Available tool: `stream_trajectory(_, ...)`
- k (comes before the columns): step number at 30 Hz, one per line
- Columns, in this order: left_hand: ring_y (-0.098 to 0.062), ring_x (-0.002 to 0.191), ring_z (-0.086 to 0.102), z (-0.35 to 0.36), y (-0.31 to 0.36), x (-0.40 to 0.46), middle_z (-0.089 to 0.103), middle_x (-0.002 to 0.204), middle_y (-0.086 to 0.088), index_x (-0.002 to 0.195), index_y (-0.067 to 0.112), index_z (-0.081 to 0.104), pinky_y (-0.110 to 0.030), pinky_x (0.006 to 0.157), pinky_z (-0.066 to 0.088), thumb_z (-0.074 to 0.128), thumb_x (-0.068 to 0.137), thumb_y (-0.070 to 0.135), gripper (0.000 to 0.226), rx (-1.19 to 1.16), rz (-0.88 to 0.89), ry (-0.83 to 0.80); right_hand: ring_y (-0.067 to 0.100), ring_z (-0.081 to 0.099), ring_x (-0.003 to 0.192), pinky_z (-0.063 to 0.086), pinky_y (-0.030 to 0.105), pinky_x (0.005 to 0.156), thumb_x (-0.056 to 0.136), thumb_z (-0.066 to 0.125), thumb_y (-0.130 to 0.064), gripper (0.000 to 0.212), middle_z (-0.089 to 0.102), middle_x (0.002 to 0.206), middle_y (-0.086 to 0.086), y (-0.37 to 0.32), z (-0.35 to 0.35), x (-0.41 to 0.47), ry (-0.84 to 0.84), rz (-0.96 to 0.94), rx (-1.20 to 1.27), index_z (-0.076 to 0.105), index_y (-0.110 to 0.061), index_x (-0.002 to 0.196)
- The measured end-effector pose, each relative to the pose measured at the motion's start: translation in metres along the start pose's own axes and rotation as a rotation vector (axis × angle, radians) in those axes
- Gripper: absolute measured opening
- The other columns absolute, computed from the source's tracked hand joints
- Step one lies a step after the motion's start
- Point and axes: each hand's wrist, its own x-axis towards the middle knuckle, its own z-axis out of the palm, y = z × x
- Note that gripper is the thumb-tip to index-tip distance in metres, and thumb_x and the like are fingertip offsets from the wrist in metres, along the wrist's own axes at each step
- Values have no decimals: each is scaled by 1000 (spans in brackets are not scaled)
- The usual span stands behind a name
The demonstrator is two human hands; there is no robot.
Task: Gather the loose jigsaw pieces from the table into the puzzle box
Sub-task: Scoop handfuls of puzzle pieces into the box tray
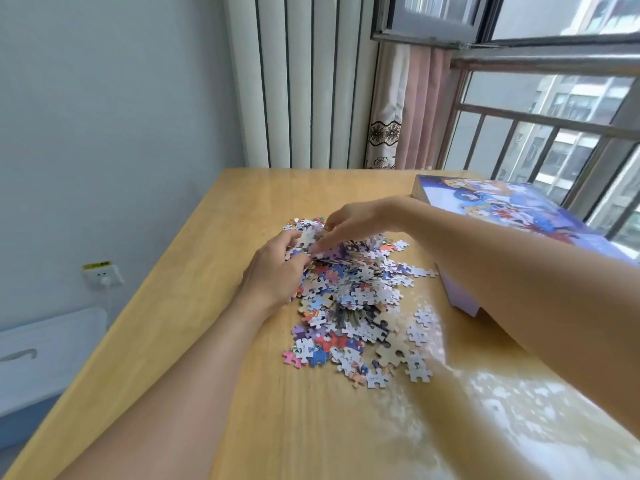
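The left hand (277, 268) lies at the far left edge of a heap of small multicoloured cardboard jigsaw pieces (349, 296), its fingers curled down into the pieces and its thumb against a pale piece near the top of the heap, so it grips a clump of them. The right hand (349, 225) reaches in from the right over the far end of the same heap, fingers bent downward and drawn together onto the pieces just beside the left hand's fingertips; it appears to be pinching pieces, though the blur there hides exactly which. Both bare forearms stretch back toward the camera, the right one crossing in front of the box. The heap sits near the middle of the light yellow wooden table (214, 341), with single pieces scattered around its right and near sides, well spread toward the glossy near corner. To the right, near the window, stands the large flat purple-and-blue puzzle box (519, 209) with cartoon figures printed on its top; its lid looks closed. Behind the table are a white ribbed radiator (311, 81), a pink curtain (412, 109) and a barred window (554, 133); a white wall socket (103, 276) sits low on the left wall.
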Motion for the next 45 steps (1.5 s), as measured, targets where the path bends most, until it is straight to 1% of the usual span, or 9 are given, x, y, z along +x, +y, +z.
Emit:
stream_trajectory(4, -12, 119, 55, -3, 3, -2, 61, 129, 14, 121, 42, 63, -39, 102, 46, 63, 76, 35, 46, -40, 13, -42, 28, 43, 139, 39, 48, 114, 63, 78, -74, 111, 40, 155, -1, -6, 2, -23, -48, 81, -38, 35, -26, 154)
stream_trajectory(7, -9, 112, 59, -2, 3, -3, 65, 119, 15, 112, 41, 68, -31, 94, 48, 65, 74, 30, 40, -89, 40, -63, 28, 46, 136, 42, 47, 112, 47, 87, -72, 130, 41, 156, -1, -8, 11, -35, -73, 107, -110, 29, -27, 155)
stream_trajectory(11, -3, 105, 61, -2, 7, -6, 69, 106, 19, 103, 41, 70, -29, 92, 50, 59, 69, 28, 37, -149, 96, -82, 26, 46, 136, 40, 43, 112, 51, 89, -68, 125, 44, 153, -3, -10, 23, -48, 47, 124, -86, 31, -26, 154)
stream_trajectory(17, 1, 100, 62, -1, 9, -7, 70, 104, 18, 104, 38, 72, -25, 87, 51, 56, 71, 26, 39, -183, 162, -93, 23, 56, 114, 46, 33, 87, 64, 89, -54, 98, 58, 135, 1, -9, 43, -59, 296, 98, 81, 46, -21, 146)
stream_trajectory(25, 3, 97, 63, 4, 12, -12, 70, 100, 19, 97, 42, 69, -18, 85, 50, 57, 71, 26, 33, -185, 243, -102, 21, 60, 104, 55, 36, 88, 63, 89, -51, 88, 64, 123, -1, -13, 65, -77, 429, 89, 175, 50, -23, 138)
stream_trajectory(29, 3, 96, 64, 6, 14, -12, 72, 99, 18, 99, 37, 72, -17, 83, 49, 58, 75, 25, 31, -169, 293, -100, 22, 63, 89, 58, 40, 76, 62, 86, -47, 66, 66, 100, 0, -17, 73, -76, 529, 93, 120, 57, -20, 115)
stream_trajectory(32, 4, 92, 65, 4, 18, -16, 73, 92, 20, 92, 40, 72, -10, 78, 48, 56, 75, 22, 29, -217, 312, -91, 23, 63, 89, 58, 41, 76, 61, 88, -43, 67, 67, 102, 0, -14, 72, -77, 585, 89, 169, 60, -19, 117)
stream_trajectory(39, -7, 96, 67, 6, 19, -21, 75, 95, 14, 94, 39, 73, -25, 83, 53, 51, 78, 17, 35, -297, 342, -88, 25, 64, 86, 59, 44, 73, 66, 87, -39, 54, 69, 95, 3, -5, 68, -78, 638, 41, 206, 66, -17, 110)
stream_trajectory(45, -22, 92, 67, 6, 14, -18, 74, 92, 0, 108, 22, 71, -39, 84, 54, 49, 78, 22, 37, -294, 315, -103, 30, 67, 75, 54, 39, 59, 68, 75, -12, 24, 70, 81, 9, 2, 67, -72, 680, 52, 246, 68, -11, 92)
